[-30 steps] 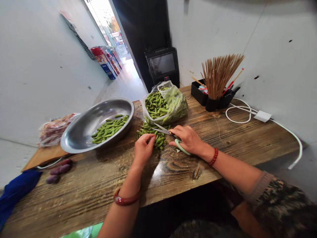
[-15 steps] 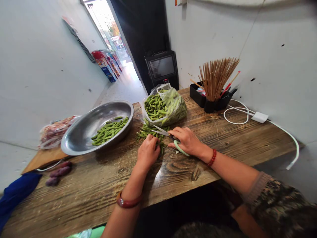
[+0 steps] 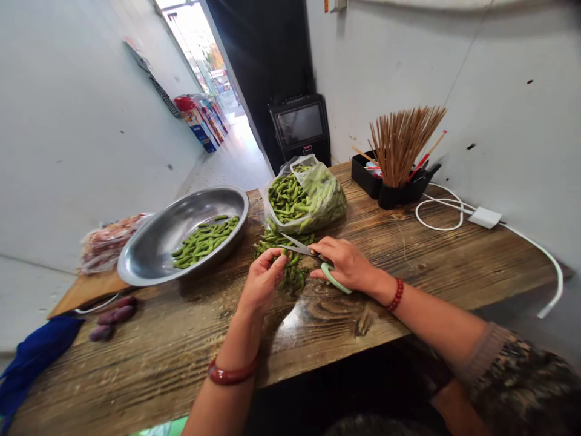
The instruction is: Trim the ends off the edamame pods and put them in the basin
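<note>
My right hand [image 3: 347, 261] grips a pair of scissors [image 3: 334, 280] with pale green handles, the blades parted and pointing left. Between the thumb and fingers of my left hand [image 3: 262, 280] a green soybean pod [image 3: 284, 252] is pinched, close to the blades. Beneath and behind both hands lies a loose pile of pods [image 3: 295, 277] on the wood. Just beyond it stands a clear plastic bag [image 3: 324, 209] full of pods, its mouth open. To the left, a wide steel basin [image 3: 149, 251] holds more pods at its near right side.
The wooden table [image 3: 181, 351] carries a black holder [image 3: 402, 197] of brown sticks and a white cable [image 3: 531, 239] at right. Purple tubers [image 3: 113, 316], a blue cloth [image 3: 40, 351] and a plastic-wrapped bundle [image 3: 113, 242] are at left. A dark screen device [image 3: 300, 124] stands behind.
My left hand has turned and lifted from the loose pile, now showing a pod in its fingertips by the blades. The scissors stay in my right hand. The view has shifted slightly.
</note>
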### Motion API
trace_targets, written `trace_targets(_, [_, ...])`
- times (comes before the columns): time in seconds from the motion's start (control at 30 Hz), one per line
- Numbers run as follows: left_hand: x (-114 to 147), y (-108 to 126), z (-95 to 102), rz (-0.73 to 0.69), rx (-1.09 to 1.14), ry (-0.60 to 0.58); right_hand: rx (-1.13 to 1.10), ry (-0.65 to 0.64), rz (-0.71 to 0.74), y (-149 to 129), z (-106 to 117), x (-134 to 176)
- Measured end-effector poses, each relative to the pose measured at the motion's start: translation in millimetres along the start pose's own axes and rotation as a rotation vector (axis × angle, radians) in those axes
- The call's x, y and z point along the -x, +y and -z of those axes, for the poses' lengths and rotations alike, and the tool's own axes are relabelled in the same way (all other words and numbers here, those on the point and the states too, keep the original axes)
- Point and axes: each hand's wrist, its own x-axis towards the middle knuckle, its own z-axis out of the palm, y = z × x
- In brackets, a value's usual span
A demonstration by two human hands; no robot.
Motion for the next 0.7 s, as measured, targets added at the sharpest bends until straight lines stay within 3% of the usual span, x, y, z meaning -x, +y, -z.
trace_targets(0.17, [1.7, -1.1, -3.0, 0.002, -0.008, -0.039, -0.095, -0.023, 0.025, -2.4, -0.9, 0.1])
trace_targets(0.7, [2.9, -6.7, -3.5, -0.061, -0.084, -0.068, -0.115, -0.041, 0.046, -4.5, 0.8, 0.9])
